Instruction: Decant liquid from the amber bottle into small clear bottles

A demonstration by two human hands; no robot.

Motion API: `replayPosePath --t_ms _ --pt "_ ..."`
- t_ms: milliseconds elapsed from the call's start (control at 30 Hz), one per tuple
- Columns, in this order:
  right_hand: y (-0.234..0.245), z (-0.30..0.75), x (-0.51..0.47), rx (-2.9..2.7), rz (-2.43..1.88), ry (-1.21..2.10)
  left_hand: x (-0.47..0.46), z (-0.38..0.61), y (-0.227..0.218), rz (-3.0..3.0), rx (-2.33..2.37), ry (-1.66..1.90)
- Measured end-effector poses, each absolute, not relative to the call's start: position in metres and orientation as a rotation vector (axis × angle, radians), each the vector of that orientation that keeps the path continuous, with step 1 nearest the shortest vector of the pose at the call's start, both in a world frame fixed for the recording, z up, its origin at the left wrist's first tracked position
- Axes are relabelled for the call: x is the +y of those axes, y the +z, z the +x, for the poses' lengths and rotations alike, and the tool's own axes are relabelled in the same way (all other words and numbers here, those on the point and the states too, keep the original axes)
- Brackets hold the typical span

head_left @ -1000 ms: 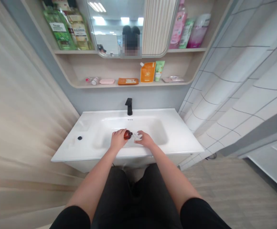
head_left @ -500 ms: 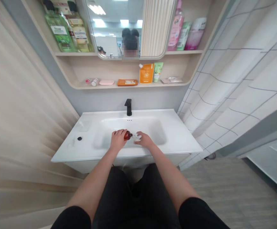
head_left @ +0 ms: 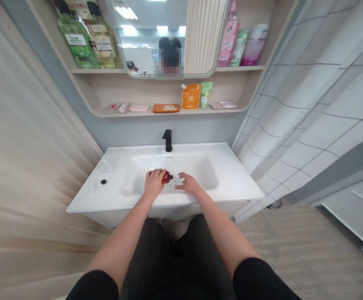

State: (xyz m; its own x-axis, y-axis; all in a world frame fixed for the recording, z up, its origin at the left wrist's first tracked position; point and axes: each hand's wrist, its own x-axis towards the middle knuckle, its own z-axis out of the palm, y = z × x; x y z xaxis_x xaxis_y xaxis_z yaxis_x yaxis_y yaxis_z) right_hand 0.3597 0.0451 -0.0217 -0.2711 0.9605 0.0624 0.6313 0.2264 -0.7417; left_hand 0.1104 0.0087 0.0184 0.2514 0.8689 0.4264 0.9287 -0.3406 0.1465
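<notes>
Over the front of the white sink basin [head_left: 200, 168], my left hand [head_left: 154, 182] is wrapped round a reddish-brown bottle [head_left: 166, 178]. The bottle lies tilted on its side, its dark neck pointing right. My right hand [head_left: 188, 183] curls its fingers round a small clear cup [head_left: 178, 180], whose mouth is close to the bottle's neck. Whether liquid passes between them is too small to tell. On the left of the countertop lies a small black cap [head_left: 103, 181], apart from both hands.
A black faucet [head_left: 168, 141] stands behind the basin. Above hangs a shelf cabinet with a mirror [head_left: 150, 25], green and yellow bottles [head_left: 78, 43], an orange pouch [head_left: 190, 96] and a pink bottle [head_left: 228, 39]. A curtain [head_left: 28, 146] hangs on the left, a tiled wall on the right.
The view has shifted very slightly. Both hands keep the bottle and the clear cup in nearly the same position.
</notes>
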Motion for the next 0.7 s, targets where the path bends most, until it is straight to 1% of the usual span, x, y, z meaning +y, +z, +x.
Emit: replayPosePath --t_ms 700 --pt "-0.0204 0.3590 0.0447 -1.988 -1.478 0.821 0.0078 0.1100 0.0187 -2.367 -1.682 -0.687"
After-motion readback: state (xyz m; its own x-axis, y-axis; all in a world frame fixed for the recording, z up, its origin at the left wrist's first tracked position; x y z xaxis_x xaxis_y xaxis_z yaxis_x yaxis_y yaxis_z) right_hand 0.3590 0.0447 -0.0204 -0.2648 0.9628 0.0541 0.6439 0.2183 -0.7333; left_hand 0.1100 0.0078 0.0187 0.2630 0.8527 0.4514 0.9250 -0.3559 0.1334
